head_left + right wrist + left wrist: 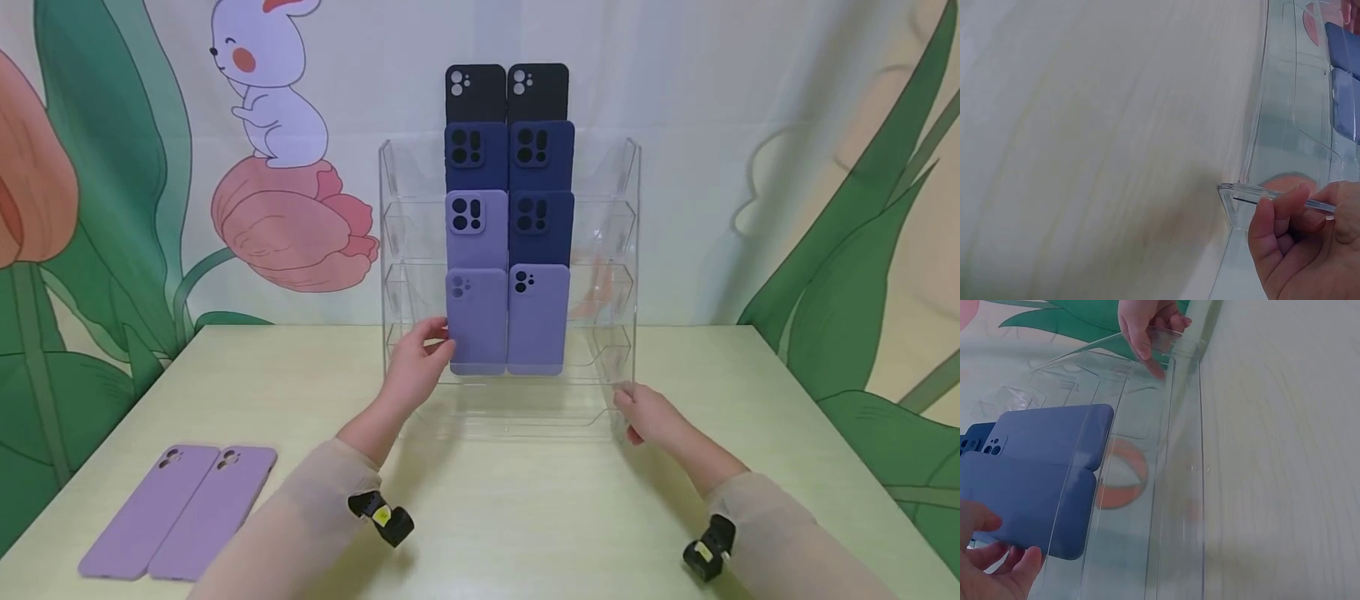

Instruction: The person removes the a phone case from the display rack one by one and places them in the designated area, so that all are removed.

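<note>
You have eight phone cases (491, 242) standing in the clear rack (385, 179), two to a tier, while two lilac cases (153, 517) lie flat on the bench (525, 517) at your left, so those appear to be what is left. Your hands are well apart: the left hand (416, 367) touches the left edge of the front-left purple case (480, 325), pinched or not I cannot tell, and the right hand (651, 412) pinches the rack's lower right side.
</note>
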Demonstrator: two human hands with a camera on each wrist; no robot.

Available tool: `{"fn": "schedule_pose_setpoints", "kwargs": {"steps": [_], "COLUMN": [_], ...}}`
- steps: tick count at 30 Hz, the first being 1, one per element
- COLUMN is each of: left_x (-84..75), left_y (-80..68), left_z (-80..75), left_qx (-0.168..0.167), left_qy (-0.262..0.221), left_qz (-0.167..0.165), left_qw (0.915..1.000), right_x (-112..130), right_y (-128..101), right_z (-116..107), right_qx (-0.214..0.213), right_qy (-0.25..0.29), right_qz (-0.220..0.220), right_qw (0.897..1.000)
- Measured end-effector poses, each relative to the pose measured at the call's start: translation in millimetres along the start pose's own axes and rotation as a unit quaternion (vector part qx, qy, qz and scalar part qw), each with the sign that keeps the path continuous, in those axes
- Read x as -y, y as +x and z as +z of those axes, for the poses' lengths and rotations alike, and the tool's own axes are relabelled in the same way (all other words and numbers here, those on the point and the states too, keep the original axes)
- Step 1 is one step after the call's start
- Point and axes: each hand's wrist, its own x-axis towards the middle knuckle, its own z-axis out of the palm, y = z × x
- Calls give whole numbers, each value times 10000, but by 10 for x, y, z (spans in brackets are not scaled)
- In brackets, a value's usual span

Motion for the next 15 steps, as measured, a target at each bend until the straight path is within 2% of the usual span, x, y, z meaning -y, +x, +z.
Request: {"fn": "schedule_pose_setpoints", "kwargs": {"steps": [4, 10, 15], "left_x": [-6, 13, 41], "left_y": [43, 45, 50], "left_z": [44, 34, 50], "left_qx": [-39, 27, 117], "left_qy": [76, -261, -480], "left_qz": [-47, -276, -255], "left_qw": [10000, 9993, 9985], "right_x": [5, 14, 11], "right_y": [-4, -1, -12], "right_z": [-28, 2, 20], "right_qx": [-40, -6, -62], "right_qy": [48, 106, 39], "right_qz": [15, -6, 37], "right_qw": [10000, 9999, 10000]}}
